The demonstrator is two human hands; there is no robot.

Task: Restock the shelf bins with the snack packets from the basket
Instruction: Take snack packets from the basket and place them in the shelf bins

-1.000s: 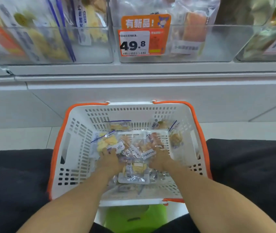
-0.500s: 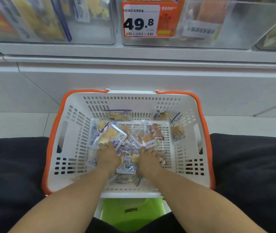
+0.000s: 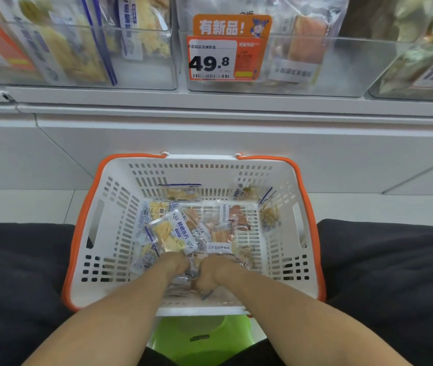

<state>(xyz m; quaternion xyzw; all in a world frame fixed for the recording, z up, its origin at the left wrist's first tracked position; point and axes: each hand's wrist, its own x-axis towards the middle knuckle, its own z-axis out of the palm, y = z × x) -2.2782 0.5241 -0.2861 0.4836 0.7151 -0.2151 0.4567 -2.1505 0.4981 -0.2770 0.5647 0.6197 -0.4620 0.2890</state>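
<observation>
A white basket with an orange rim [image 3: 120,207] sits between my knees, holding several clear snack packets. My left hand [image 3: 174,262] is down in the basket and grips the near edge of a yellow fish-slice packet [image 3: 173,233] that tilts up off the pile. My right hand [image 3: 214,270] is curled beside it, fingers dug into the small packets at the near end. An orange-pink packet [image 3: 223,233] lies to the right. Clear shelf bins stand above: the left bin [image 3: 144,75] holds yellow packets, the middle bin [image 3: 342,67] orange ones.
An orange price tag reading 49.8 [image 3: 226,51] hangs on the middle bin. A third bin [image 3: 421,75] is at the far right. The white shelf edge [image 3: 210,107] runs across above the basket. A green stool [image 3: 199,336] is under the basket's near end.
Both hands have drawn back toward me and closer together in the basket. The yellow fish-slice packet has come up off the pile in my left hand.
</observation>
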